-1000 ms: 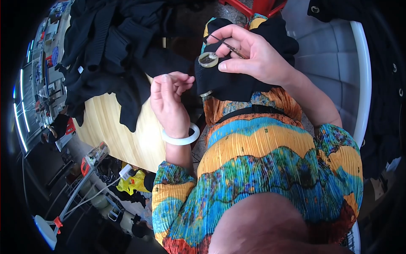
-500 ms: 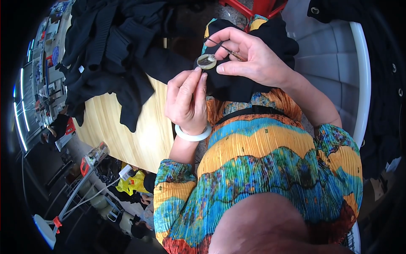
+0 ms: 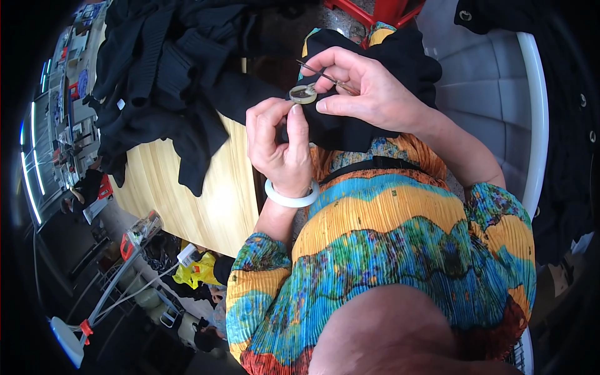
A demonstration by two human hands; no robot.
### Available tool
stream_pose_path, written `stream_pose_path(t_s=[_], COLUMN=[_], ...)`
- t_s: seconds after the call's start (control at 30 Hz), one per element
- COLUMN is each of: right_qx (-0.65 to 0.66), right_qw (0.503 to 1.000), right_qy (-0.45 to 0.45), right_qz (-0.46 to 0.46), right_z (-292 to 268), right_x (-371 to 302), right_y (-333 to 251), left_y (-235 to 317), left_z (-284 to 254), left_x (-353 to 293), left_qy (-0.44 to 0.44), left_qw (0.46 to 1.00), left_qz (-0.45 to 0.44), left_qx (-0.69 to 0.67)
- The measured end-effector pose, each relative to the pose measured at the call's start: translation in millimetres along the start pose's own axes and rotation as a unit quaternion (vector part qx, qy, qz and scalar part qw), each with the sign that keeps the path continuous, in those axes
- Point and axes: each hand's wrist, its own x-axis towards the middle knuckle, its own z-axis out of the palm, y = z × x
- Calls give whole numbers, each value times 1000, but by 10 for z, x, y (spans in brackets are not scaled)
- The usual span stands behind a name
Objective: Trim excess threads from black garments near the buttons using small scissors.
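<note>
In front of my lap, the fingertips of my left hand (image 3: 279,140) pinch the lower rim of a round, pale olive button (image 3: 303,94) with a dark middle. The button looks like a large coat button and is tipped toward me. My right hand (image 3: 369,90) is close beside it on the right. Its curled fingers hold a thin, dark, pointed tool (image 3: 329,78), whose exact kind I cannot make out. The right fingertips reach the button's right edge, where something pale shows. Black cloth (image 3: 340,128) lies over my lap below both hands.
A heap of black knitted garments (image 3: 169,81) covers the far part of the pale wooden table (image 3: 187,187) on the left. A grey bin with a white rim (image 3: 537,125) stands at the right. A red stool (image 3: 375,12) is at the far side, a lamp (image 3: 65,340) at lower left.
The button has shifted slightly left and looks more edge-on. My left fingers have changed their pinch, with the thumb more upright. The dark tool has moved slightly left and down.
</note>
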Motion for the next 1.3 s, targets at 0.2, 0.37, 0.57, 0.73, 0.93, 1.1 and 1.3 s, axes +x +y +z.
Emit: stream_pose_path(t_s=[0.2,0.37,0.57,0.73,0.93,1.1,1.3], right_qx=[-11,-29,-12,-90,-188,-46,3], right_qw=[1000,999,999,994,971,994,984], right_qy=[4,17,15,53,140,3,13], right_qz=[1,18,25,11,-55,104,176], right_z=[12,-3,-9,20,117,190,124], right_x=[-7,-14,-10,-48,-225,-296,-219], right_y=[5,54,37,30,-77,-165,-141], left_y=[7,66,83,55,19,23,32], left_z=[-32,-74,-170,-171,-102,-78,-78], left_x=[-19,17,12,35,87,92,65], left_qy=[-38,-63,-88,-68,-40,-56,-68], left_qw=[998,960,911,859,850,851,858], left_qz=[-54,-217,-304,-353,-350,-344,-327], left_qx=[-8,-169,-264,-366,-391,-393,-390])
